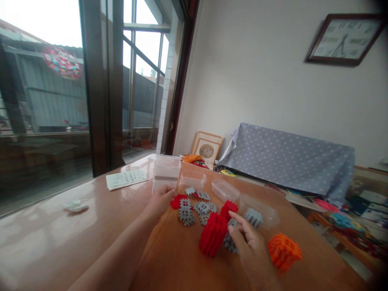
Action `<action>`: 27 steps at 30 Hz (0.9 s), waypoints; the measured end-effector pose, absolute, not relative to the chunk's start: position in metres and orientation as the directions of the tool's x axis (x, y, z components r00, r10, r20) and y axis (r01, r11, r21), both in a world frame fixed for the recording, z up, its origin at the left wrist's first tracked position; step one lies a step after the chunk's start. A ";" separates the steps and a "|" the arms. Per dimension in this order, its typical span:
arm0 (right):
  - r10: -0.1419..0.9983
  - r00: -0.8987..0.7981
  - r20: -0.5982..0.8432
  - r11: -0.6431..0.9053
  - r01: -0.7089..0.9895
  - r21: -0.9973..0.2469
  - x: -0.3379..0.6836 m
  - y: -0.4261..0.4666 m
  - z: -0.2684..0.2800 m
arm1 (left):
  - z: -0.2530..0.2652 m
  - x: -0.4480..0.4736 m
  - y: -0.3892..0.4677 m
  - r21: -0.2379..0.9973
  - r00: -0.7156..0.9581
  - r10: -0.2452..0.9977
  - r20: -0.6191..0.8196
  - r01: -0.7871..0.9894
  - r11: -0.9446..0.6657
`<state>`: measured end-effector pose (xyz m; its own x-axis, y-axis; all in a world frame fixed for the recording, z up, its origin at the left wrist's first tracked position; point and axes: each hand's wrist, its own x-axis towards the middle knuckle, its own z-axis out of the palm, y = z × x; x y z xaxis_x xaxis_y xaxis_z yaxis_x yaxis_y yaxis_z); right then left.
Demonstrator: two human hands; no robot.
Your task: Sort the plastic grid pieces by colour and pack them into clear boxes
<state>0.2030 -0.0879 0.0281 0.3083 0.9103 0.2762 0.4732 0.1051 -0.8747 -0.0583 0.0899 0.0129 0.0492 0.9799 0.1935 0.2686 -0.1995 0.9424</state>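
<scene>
My left hand (pixel 160 203) is closed, its fingertips at a red waffle block (pixel 178 201), a flat square plastic piece with toothed edges. Beside it lie loose grey waffle blocks (pixel 185 210), some overlapping. My right hand (pixel 249 238) has thumb and index finger stretched apart, close to a grey stack of waffle blocks (pixel 230 241) that it partly covers. Left of this hand stands a tall red stack of waffle blocks (pixel 213 234). A smaller red stack (pixel 228 209) is just behind, near my index fingertip. An orange stack (pixel 284 251) stands to the right.
Clear plastic containers (pixel 224 190) line the back of the brown table (pixel 176 258); another grey stack (pixel 253 218) is by the right one. A translucent box (pixel 166 167), written paper (pixel 126 179) and crumpled white item (pixel 75 206) lie leftward. A dotted cloth (pixel 287 157) hangs behind.
</scene>
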 end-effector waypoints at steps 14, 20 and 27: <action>0.881 0.339 0.329 0.135 0.487 -0.863 0.203 -0.088 0.029 | -0.001 -0.034 0.066 0.405 0.519 0.843 0.144 0.746 -0.528; 0.873 0.363 0.327 0.121 0.489 -0.864 0.205 -0.088 0.029 | 0.022 -0.053 0.056 0.404 0.547 0.835 0.064 0.751 -0.522; 0.874 0.371 0.316 0.121 0.463 -0.878 0.203 -0.086 0.026 | 0.025 -0.061 0.064 0.359 0.435 0.878 0.203 0.801 -0.479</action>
